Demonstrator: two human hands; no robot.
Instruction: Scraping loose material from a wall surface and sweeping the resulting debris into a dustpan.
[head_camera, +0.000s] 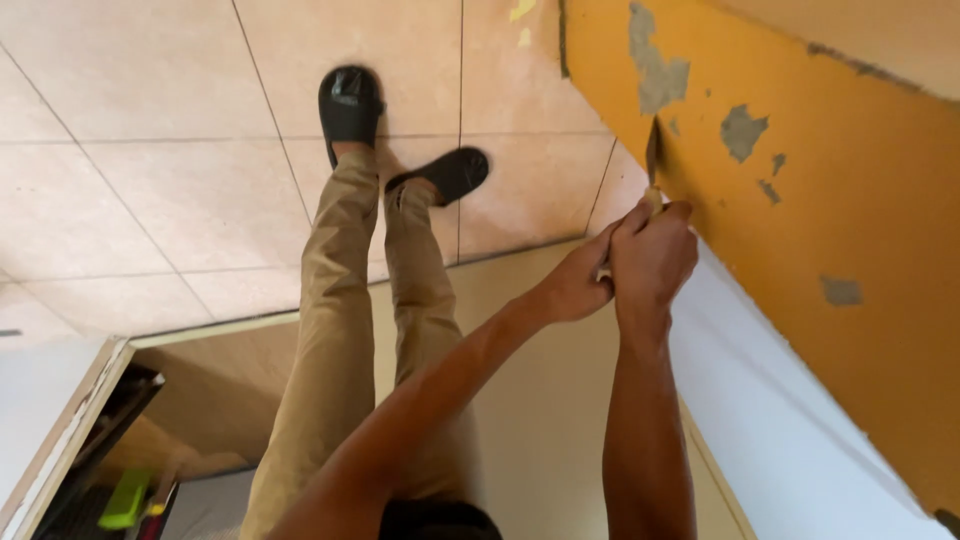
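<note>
While both hands clench one scraper (652, 165), the right hand (652, 262) wraps the handle and the left hand (578, 285) closes over it from eight o'clock. Its blade sticks out past the fingers toward twelve o'clock, its tip against the orange wall (850, 200) just below grey bare patches (655, 70). Scraping well likely means keeping the blade shallow to the paint and pushing steadily, so it lifts flakes rather than gouges plaster.

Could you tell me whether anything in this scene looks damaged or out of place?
Yes: the orange wall is damaged. Its paint has flaked off in several grey patches, baring the layer beneath. Both hands, the right hand and left hand, hold a scraper against it.
</note>
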